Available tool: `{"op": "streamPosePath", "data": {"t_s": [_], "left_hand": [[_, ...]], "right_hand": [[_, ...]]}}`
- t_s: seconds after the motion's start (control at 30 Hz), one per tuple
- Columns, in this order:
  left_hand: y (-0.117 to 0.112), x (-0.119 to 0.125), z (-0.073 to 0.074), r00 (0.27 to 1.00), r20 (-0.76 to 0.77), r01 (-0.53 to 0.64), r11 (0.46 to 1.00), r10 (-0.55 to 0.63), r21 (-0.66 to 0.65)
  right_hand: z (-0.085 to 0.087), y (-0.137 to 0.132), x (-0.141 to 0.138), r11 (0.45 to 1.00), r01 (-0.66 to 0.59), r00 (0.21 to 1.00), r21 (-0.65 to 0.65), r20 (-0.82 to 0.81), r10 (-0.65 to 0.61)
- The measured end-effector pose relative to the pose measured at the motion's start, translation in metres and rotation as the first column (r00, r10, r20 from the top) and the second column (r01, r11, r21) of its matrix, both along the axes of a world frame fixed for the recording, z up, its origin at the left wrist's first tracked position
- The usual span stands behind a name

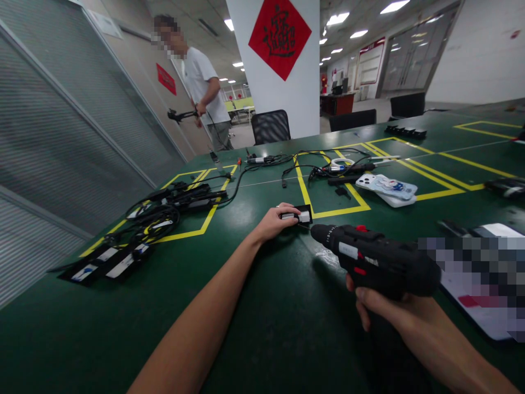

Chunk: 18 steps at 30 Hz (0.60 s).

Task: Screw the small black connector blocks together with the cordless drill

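Note:
My right hand is wrapped round the handle of a black cordless drill with red details. The drill lies level and points left, its bit at the near right edge of a small black plate with a white block on it. Resting on that piece, my left hand grips it against the green table with the fingers bent over its left part. Those fingers hide part of the piece. Whether the bit touches a screw there is too small to tell.
Black cables and flat parts lie heaped at the left. Ahead are more cables, a white-sleeved tool and phones. Yellow tape marks rectangles. A partly blurred device lies right. Behind the table, a person holds a black device.

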<state>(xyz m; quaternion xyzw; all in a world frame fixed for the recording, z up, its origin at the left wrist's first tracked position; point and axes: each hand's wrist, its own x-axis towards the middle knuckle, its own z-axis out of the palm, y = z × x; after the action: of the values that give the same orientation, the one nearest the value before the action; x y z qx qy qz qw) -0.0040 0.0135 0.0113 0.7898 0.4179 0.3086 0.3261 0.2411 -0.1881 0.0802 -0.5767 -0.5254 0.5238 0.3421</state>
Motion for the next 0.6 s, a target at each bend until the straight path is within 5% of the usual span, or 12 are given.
{"op": "streamPosePath", "data": {"t_s": [0.6], "left_hand": [[0.0018, 0.0008, -0.0007, 1.0, -0.007, -0.003, 1.0, 0.003, 0.0]], "right_hand": [[-0.004, 0.002, 0.0017, 0.999, -0.045, 0.999, -0.029, -0.018, 0.045]]}}
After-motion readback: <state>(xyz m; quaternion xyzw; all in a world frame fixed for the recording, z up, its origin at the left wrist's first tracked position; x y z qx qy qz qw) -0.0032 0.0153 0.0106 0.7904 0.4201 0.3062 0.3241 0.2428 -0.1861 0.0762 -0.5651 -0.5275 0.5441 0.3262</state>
